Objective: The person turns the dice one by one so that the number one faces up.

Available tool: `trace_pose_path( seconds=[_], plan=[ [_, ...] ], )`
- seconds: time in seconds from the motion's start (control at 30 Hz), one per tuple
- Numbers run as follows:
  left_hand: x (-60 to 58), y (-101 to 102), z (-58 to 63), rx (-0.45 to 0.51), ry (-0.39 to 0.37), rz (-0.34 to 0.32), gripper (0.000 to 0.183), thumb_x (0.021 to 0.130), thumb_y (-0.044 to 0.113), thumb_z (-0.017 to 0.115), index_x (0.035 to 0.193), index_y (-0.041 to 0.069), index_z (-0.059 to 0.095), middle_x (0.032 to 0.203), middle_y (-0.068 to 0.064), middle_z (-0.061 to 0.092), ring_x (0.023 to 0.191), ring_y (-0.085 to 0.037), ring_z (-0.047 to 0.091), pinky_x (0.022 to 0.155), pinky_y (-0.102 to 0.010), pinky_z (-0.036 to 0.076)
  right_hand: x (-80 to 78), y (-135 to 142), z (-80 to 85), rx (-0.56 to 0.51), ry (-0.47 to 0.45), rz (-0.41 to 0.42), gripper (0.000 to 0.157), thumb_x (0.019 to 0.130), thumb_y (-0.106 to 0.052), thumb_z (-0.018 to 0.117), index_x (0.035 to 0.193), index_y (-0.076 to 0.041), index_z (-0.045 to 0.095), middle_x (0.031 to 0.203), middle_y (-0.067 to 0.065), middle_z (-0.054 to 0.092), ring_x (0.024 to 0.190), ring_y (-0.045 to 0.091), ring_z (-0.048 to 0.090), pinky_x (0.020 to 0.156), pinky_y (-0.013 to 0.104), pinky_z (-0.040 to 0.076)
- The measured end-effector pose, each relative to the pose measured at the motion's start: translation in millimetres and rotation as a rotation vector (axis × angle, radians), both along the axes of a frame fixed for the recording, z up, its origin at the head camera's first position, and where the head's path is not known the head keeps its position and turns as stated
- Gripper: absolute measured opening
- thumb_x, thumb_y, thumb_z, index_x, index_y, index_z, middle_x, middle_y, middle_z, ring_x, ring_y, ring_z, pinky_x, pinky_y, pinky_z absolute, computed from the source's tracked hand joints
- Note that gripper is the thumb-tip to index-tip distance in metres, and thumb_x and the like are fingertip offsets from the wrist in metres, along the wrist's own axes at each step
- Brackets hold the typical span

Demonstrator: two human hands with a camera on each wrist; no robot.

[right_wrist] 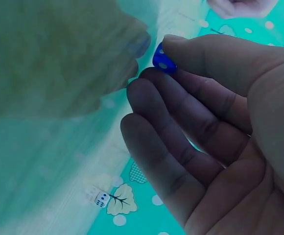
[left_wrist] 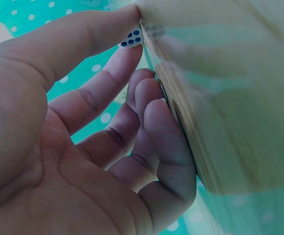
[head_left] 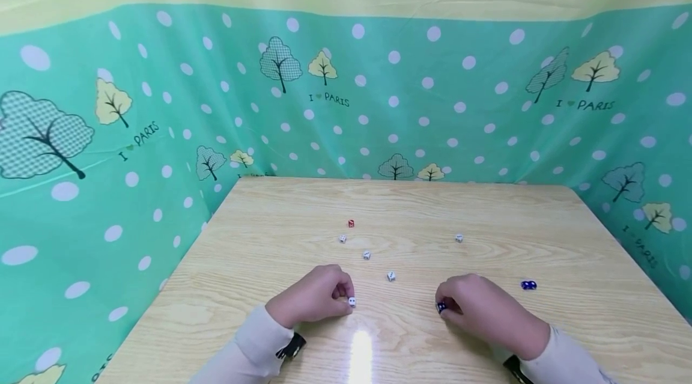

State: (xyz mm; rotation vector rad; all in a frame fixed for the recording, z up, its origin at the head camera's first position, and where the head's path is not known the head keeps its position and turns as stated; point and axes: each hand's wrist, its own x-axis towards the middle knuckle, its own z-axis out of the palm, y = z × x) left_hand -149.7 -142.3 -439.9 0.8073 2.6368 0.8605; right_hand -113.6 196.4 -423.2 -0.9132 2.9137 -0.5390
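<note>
My left hand (head_left: 319, 295) pinches a white die (head_left: 352, 301) between thumb and forefinger, low over the wooden table. In the left wrist view, dark pips show on that white die (left_wrist: 131, 38), and the other fingers curl beside the tabletop. On the right, my right hand (head_left: 478, 306) holds a blue die (head_left: 441, 307) at its fingertips. The right wrist view has the blue die (right_wrist: 164, 58) between the thumb and fingers, with pale pips. A white die (head_left: 391, 276) lies on the table between the hands, a little farther back.
Beyond my left hand lie two white dice, one nearer (head_left: 366, 255) and one farther (head_left: 343, 239), and a red die (head_left: 351, 223). Another white die (head_left: 459, 238) is at the back right. Blue dice (head_left: 528, 285) sit right of my right hand. A green curtain (head_left: 411, 101) surrounds the table (head_left: 270, 222).
</note>
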Motion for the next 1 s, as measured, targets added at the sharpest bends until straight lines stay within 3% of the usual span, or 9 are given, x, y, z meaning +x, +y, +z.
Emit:
trace_pose_path(
  seconds=[0.23,0.47,0.67,1.0],
  plan=[
    [1.6,-0.3,2.0,0.013,0.000,-0.004,0.016,0.081,0.012,0.085,0.083,0.018,0.070,0.086,0.004,0.062,0.080,-0.010,0.058,0.073,-0.021,0.049,18.2,4.4,-4.1,-0.030,0.037,0.031,0.016,0.084,-0.013,0.084,0.084,-0.023,0.072,0.076,-0.022,0.058,0.066,-0.006,0.046,0.059,0.018,0.045],
    [2.0,0.5,2.5,0.017,-0.017,0.001,0.015,0.082,0.012,0.085,0.084,0.017,0.070,0.086,0.003,0.063,0.081,-0.011,0.059,0.073,-0.021,0.049,24.5,7.3,-10.2,-0.024,0.136,0.036,0.018,0.082,-0.016,0.086,0.084,-0.024,0.071,0.081,-0.021,0.058,0.071,-0.008,0.047,0.061,0.018,0.047],
    [0.9,1.1,2.0,0.016,-0.022,0.001,0.016,0.082,0.011,0.085,0.084,0.016,0.070,0.086,0.002,0.063,0.081,-0.012,0.058,0.073,-0.022,0.049,26.9,5.4,-11.1,-0.009,0.110,-0.013,0.016,0.081,-0.018,0.086,0.089,-0.024,0.073,0.085,-0.020,0.060,0.072,-0.007,0.048,0.063,0.019,0.049],
    [-1.0,0.3,0.7,0.020,-0.017,0.001,0.016,0.082,0.012,0.085,0.085,0.017,0.071,0.087,0.004,0.063,0.081,-0.011,0.058,0.074,-0.022,0.050,26.4,4.3,-9.8,-0.036,0.082,0.006,0.017,0.082,-0.015,0.085,0.093,-0.024,0.076,0.088,-0.017,0.058,0.073,-0.008,0.049,0.062,0.019,0.048]
  ],
)
